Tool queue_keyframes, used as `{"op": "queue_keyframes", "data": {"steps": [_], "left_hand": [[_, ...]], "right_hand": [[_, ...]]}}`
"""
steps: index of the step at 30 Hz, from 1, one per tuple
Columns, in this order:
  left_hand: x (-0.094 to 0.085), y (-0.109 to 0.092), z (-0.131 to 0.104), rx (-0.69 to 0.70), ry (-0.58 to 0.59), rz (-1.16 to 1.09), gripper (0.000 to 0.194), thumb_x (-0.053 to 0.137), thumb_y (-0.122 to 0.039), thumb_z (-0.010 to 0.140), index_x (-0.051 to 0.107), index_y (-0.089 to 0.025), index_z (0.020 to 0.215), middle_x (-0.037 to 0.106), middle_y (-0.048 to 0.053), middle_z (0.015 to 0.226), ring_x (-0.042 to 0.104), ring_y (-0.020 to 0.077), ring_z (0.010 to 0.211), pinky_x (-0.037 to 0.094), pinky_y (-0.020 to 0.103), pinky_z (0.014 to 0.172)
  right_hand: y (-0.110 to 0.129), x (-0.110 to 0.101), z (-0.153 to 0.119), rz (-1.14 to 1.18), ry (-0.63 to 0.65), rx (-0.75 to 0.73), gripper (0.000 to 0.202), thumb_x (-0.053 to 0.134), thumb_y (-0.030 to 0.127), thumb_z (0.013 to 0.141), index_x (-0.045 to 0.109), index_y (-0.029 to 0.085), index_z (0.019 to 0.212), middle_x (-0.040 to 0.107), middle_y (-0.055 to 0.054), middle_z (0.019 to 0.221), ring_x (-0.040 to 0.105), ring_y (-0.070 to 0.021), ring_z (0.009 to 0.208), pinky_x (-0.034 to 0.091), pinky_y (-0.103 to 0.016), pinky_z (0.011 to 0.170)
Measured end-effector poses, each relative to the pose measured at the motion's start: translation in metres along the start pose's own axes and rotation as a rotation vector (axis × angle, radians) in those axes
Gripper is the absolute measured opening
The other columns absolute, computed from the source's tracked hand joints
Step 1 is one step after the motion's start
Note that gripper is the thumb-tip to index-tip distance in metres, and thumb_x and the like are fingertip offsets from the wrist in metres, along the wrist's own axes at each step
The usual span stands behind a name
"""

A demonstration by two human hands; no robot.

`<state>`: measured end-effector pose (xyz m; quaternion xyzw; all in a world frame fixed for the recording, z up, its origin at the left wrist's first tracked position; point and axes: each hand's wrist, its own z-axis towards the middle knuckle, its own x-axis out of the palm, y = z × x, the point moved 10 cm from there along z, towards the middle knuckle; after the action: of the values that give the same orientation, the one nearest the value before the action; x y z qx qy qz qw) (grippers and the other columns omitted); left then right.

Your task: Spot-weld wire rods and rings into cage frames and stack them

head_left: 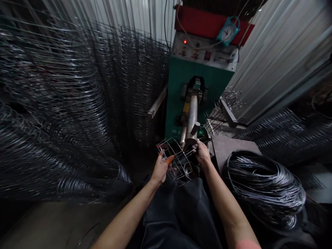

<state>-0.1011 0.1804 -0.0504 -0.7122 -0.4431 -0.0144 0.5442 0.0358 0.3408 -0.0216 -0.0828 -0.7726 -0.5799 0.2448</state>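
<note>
A small wire frame (178, 159) of crossed, partly curved metal wires is held above my lap, just below the metal arms (192, 119) of a green machine that looks like a spot welder. My left hand (161, 168), with orange covers on the thumb and a finger, is closed on the frame's left side. At the frame's upper right, beside the lower end of the thick metal arm, my right hand (202, 152) pinches a wire that runs into the frame. Its fingertips are partly hidden. Below the frame, a round metal ring or cup (191, 171) shows near my knees.
Tall stacks of wire rings (77, 86) fill the left side. A big coil of wire (267, 186) lies at the right, beside a flat board (233, 148). Wire racks (220, 114) lean right of the machine cabinet (173, 90). A blue clock (228, 31) hangs on top.
</note>
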Motion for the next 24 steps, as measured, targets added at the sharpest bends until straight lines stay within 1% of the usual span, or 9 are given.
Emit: {"op": "queue_keyframes", "data": {"steps": [5,12,15,18,21,24], "left_hand": [[-0.001,-0.002,0.003,0.009,-0.005,-0.007,0.068,0.069,-0.018,0.068,0.035,-0.023,0.126,0.048,-0.005,0.070,0.044,0.0056,0.048,0.050,0.023,0.044],[-0.001,0.000,0.006,-0.036,-0.014,-0.033,0.072,0.070,-0.021,0.067,0.032,-0.023,0.128,0.053,-0.003,0.075,0.043,0.0041,0.044,0.050,0.023,0.043],[0.000,-0.001,0.008,-0.032,-0.010,-0.019,0.072,0.070,-0.021,0.066,0.033,-0.023,0.128,0.048,-0.006,0.068,0.042,0.0044,0.044,0.050,0.023,0.043],[0.000,-0.001,0.009,-0.033,-0.009,0.010,0.067,0.069,-0.022,0.067,0.035,-0.023,0.125,0.042,-0.009,0.061,0.041,0.0040,0.043,0.049,0.021,0.043],[0.000,-0.001,0.010,-0.043,-0.017,0.025,0.063,0.068,-0.022,0.068,0.036,-0.022,0.122,0.040,-0.010,0.060,0.039,0.0037,0.042,0.049,0.022,0.042],[0.001,-0.004,0.010,-0.042,-0.014,0.027,0.061,0.069,-0.023,0.067,0.038,-0.022,0.119,0.040,-0.009,0.061,0.037,0.0033,0.041,0.048,0.022,0.041]], "right_hand": [[0.002,0.003,0.008,-0.068,-0.011,-0.051,0.033,0.075,0.038,0.056,0.050,0.018,0.063,0.040,0.008,0.049,0.041,-0.0044,0.043,0.030,-0.013,0.033],[-0.001,0.002,0.019,-0.097,-0.028,-0.060,0.033,0.075,0.037,0.055,0.048,0.019,0.061,0.043,0.008,0.048,0.042,-0.0050,0.042,0.032,-0.014,0.034],[0.000,0.004,0.021,-0.114,-0.024,-0.060,0.033,0.075,0.037,0.055,0.048,0.019,0.061,0.043,0.008,0.047,0.041,-0.0052,0.041,0.032,-0.015,0.034],[0.003,0.006,0.021,-0.129,-0.027,-0.065,0.034,0.075,0.037,0.054,0.047,0.019,0.058,0.043,0.008,0.046,0.040,-0.0050,0.040,0.032,-0.016,0.034],[0.003,0.005,0.021,-0.151,-0.039,-0.071,0.032,0.074,0.037,0.054,0.047,0.019,0.057,0.043,0.008,0.046,0.039,-0.0049,0.040,0.033,-0.016,0.035],[0.000,-0.002,0.023,-0.190,-0.073,-0.071,0.028,0.072,0.035,0.055,0.050,0.019,0.061,0.047,0.008,0.050,0.042,-0.0054,0.042,0.033,-0.016,0.035]]}}
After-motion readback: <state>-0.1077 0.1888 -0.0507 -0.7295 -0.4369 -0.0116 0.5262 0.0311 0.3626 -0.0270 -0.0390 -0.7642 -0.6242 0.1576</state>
